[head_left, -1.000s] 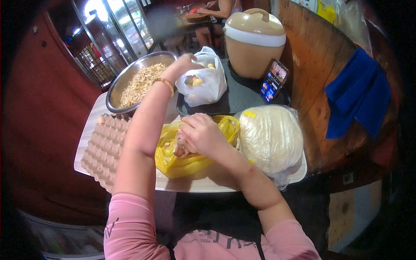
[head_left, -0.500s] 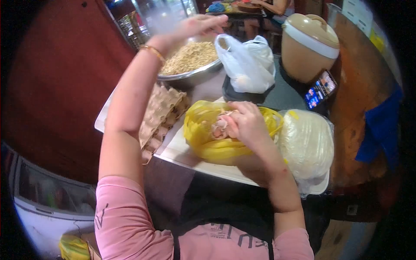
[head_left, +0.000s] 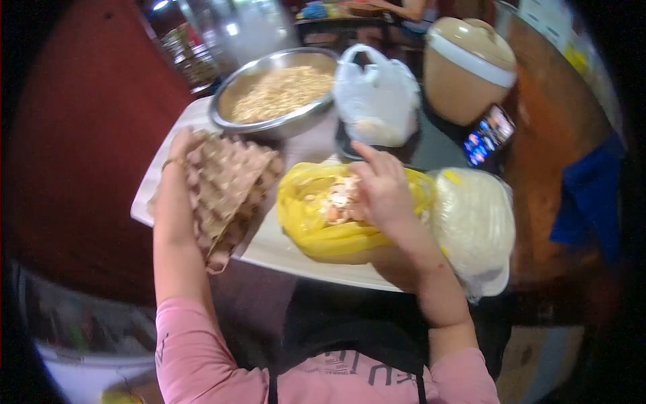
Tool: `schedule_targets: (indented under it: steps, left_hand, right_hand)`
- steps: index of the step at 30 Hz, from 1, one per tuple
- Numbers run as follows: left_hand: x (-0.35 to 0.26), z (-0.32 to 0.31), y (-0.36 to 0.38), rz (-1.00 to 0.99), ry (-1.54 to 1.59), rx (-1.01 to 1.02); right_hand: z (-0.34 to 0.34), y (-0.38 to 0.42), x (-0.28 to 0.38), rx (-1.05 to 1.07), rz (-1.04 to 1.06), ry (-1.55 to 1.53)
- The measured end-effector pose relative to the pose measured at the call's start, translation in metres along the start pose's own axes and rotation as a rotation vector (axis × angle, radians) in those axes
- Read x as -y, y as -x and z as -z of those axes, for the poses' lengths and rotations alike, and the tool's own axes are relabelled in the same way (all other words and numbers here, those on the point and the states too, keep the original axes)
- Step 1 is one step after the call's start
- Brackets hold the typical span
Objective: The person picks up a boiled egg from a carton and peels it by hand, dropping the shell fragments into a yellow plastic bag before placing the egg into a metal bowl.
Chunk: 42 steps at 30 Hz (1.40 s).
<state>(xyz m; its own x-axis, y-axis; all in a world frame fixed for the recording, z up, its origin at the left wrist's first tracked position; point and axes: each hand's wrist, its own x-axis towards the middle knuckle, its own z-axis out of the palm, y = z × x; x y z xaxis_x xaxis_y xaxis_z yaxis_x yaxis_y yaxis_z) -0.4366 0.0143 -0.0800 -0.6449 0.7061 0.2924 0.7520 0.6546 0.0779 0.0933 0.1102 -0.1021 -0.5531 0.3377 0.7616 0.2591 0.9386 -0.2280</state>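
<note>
My left hand (head_left: 186, 143) is at the far left corner of the cardboard egg trays (head_left: 229, 175), its fingers bent over the edge and partly hidden. The trays look stacked, with no eggs visible in the cups. My right hand (head_left: 383, 185) hovers over the mouth of a yellow plastic bag (head_left: 303, 225), index finger stretched out and the others loosely bent, holding nothing I can see. Inside the bag lie pale and pinkish broken pieces (head_left: 340, 200) that look like eggshells.
Behind stand a steel bowl (head_left: 219, 111) of pale, straw-coloured bits, a knotted white bag (head_left: 377, 94) on a dark base, and a beige lidded container (head_left: 464, 77). A phone (head_left: 489, 135) leans nearby. A clear-wrapped white bundle (head_left: 474, 222) sits right. Another person (head_left: 407, 10) is in the background.
My left hand has come down from above the steel bowl to the egg trays. My right hand has lifted off the broken pieces, and its index finger has straightened.
</note>
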Motion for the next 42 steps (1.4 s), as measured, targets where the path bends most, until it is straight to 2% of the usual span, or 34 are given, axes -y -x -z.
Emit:
schedule_targets:
  steps: [1, 3, 5, 7, 9, 11, 12, 15, 17, 18, 19, 20, 21, 23, 24, 25, 27, 28, 30, 31, 32, 33, 34, 35, 37, 39, 40, 42]
  left_hand:
    - [-0.009, -0.001, 0.006, 0.045, 0.088, 0.034]
    - [0.017, -0.025, -0.013, -0.014, 0.08, -0.048]
    - [0.034, -0.028, -0.034, 0.021, 0.092, 0.155]
    - [0.014, 0.001, -0.01, 0.025, 0.112, 0.135]
    - [0.023, 0.001, -0.011, 0.034, 0.15, 0.115]
    - [0.02, 0.005, -0.005, 0.007, 0.1, -0.158]
    - [0.017, 0.008, -0.004, -0.011, 0.203, -0.221]
    - [-0.07, 0.08, 0.072, -0.139, 0.462, -0.344]
    - [-0.126, 0.114, 0.15, -0.333, 0.627, -0.418]
    - [-0.158, 0.13, 0.199, -0.344, 0.595, -0.422]
    - [-0.172, 0.127, 0.235, -0.359, 0.593, -0.447]
    - [-0.18, 0.115, 0.265, -0.478, 0.475, -0.597]
    - [-0.187, 0.098, 0.292, -0.489, 0.471, -0.641]
    - [-0.184, 0.043, 0.327, -0.467, 0.438, -0.547]
    - [-0.188, 0.027, 0.34, -0.438, 0.31, -0.351]
    - [-0.201, 0.013, 0.344, -0.362, 0.471, -0.187]
    - [-0.187, 0.015, 0.347, -0.447, 0.258, -0.217]
    - [-0.189, 0.023, 0.344, -0.442, 0.256, -0.22]
    - [-0.196, 0.038, 0.334, -0.173, 0.888, 0.004]
    - [-0.203, 0.046, 0.327, -0.174, 0.881, -0.002]
    - [-0.212, 0.053, 0.32, -0.107, 1.24, 0.157]
    - [-0.22, 0.059, 0.312, -0.036, 1.597, 0.332]
    - [-0.227, 0.064, 0.304, -0.091, 1.723, 0.491]
    - [-0.235, 0.061, 0.296, -0.107, 1.726, 0.501]
    - [-0.249, 0.048, 0.28, -0.116, 1.923, 0.682]
    - [-0.267, 0.039, 0.266, -0.187, 1.904, 0.713]
    - [-0.276, 0.04, 0.261, -0.192, 1.939, 0.77]
    - [-0.289, 0.04, 0.25, -0.251, 1.918, 0.845]
  right_hand:
    - [0.003, -0.001, 0.001, 0.006, 0.004, -0.007]
    - [0.002, 0.002, 0.0, -0.027, -0.011, -0.008]
    - [0.002, 0.003, -0.001, -0.029, -0.031, 0.006]
    - [0.002, 0.004, -0.002, -0.028, -0.025, -0.017]
    - [0.001, 0.004, -0.003, -0.049, -0.009, -0.036]
    - [0.002, 0.004, -0.005, -0.051, -0.008, -0.042]
    - [0.003, 0.004, -0.005, -0.056, -0.008, -0.05]
    - [0.002, 0.004, -0.009, -0.062, -0.039, -0.051]
    - [0.001, 0.003, -0.01, -0.052, -0.045, -0.086]
    - [0.002, 0.002, -0.008, -0.059, -0.049, -0.089]
    - [0.002, 0.002, -0.005, -0.067, -0.054, -0.091]
    - [0.002, 0.001, -0.003, -0.067, -0.055, -0.116]
    - [0.0, 0.002, 0.0, -0.06, -0.047, -0.132]
    - [-0.002, 0.002, 0.004, -0.038, -0.027, -0.177]
    - [-0.004, 0.003, 0.006, -0.037, -0.021, -0.186]
    - [-0.005, 0.003, 0.007, -0.032, -0.003, -0.188]
    - [-0.003, 0.001, 0.006, -0.028, 0.027, -0.184]
    - [-0.002, 0.001, 0.007, 0.007, -0.001, -0.253]
    - [0.002, 0.002, 0.013, 0.046, -0.023, -0.338]
    - [0.009, -0.001, 0.017, 0.147, 0.015, -0.509]
    - [0.014, -0.003, 0.019, 0.245, 0.053, -0.675]
    - [0.012, -0.003, 0.019, 0.234, 0.051, -0.67]
    - [0.009, -0.003, 0.018, 0.267, 0.082, -0.737]
    - [0.008, -0.002, 0.016, 0.302, 0.112, -0.802]
    - [0.01, 0.0, 0.012, 0.289, 0.101, -0.788]
    - [0.015, 0.0, 0.009, 0.399, -0.235, -1.018]
    - [0.011, 0.0, 0.004, 0.222, -0.09, -0.872]
    - [0.009, 0.001, -0.007, 0.185, -0.099, -0.83]
